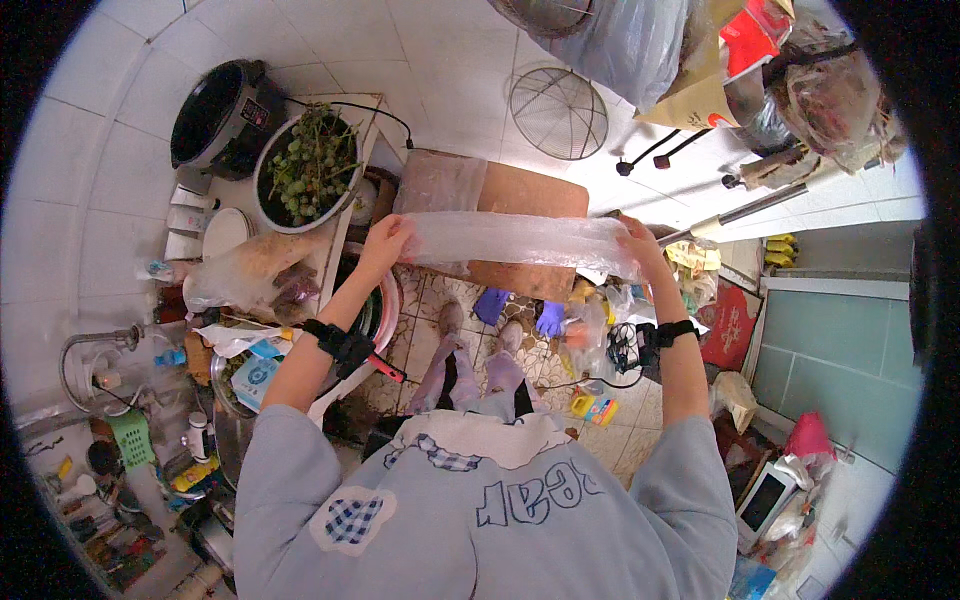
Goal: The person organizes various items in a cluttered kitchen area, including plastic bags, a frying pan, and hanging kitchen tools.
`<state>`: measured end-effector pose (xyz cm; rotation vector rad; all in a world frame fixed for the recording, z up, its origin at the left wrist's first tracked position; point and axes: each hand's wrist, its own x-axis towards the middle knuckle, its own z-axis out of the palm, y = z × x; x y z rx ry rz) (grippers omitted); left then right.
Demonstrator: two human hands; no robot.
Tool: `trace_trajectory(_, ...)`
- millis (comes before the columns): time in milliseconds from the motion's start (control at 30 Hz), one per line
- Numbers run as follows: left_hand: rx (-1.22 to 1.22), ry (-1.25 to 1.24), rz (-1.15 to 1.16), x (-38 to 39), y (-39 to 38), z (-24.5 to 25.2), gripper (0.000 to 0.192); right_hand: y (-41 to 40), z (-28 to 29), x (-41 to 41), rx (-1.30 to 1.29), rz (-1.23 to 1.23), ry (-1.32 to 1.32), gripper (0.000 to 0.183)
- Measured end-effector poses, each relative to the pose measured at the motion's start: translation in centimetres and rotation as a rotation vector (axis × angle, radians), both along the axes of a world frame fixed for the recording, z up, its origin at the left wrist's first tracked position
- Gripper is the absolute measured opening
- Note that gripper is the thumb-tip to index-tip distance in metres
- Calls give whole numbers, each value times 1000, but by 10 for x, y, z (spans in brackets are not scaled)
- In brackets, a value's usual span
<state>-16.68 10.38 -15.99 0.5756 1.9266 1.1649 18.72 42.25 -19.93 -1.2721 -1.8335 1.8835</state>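
Note:
Both my hands grip a strip of clear, crinkled plastic film or bag (517,238), stretched sideways between them. My left hand (390,238) holds its left end, close to the bowl of green grapes. At the other end, my right hand (636,244) pinches the plastic, with the fingertips partly hidden. Behind and below the strip is a brown board (536,191), and another sheet of clear plastic (442,186) covers its left part. The strip hides the board's middle. Whether plastic and board touch cannot be told.
On the left counter stand a white bowl of green grapes (311,165), a black cooker pot (217,120) and a plastic bag (240,270). A wire strainer (559,112) hangs on the tiled wall. Purple gloves (551,319) and a yellow bottle (595,409) lie on the floor.

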Motion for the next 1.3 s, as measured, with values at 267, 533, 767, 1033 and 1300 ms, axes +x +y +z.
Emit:
trace_trajectory(267,27,-156,90,3,16,-3,24,3,-1,3,76,-17,131,38)
trace_trajectory(533,-41,-60,-63,-27,116,-84,35,-79,-67,46,317,-354,-83,33)
trace_trajectory(767,64,250,20,3,176,-175,61,-171,-190,27,366,-111,-461,47)
trace_trajectory(1033,-226,446,-467,58,107,-266,73,-232,-276,-78,-218,50,-144,59)
trace_trajectory(1300,-566,537,-680,75,80,-294,82,-206,-253,-71,-171,166,-405,56)
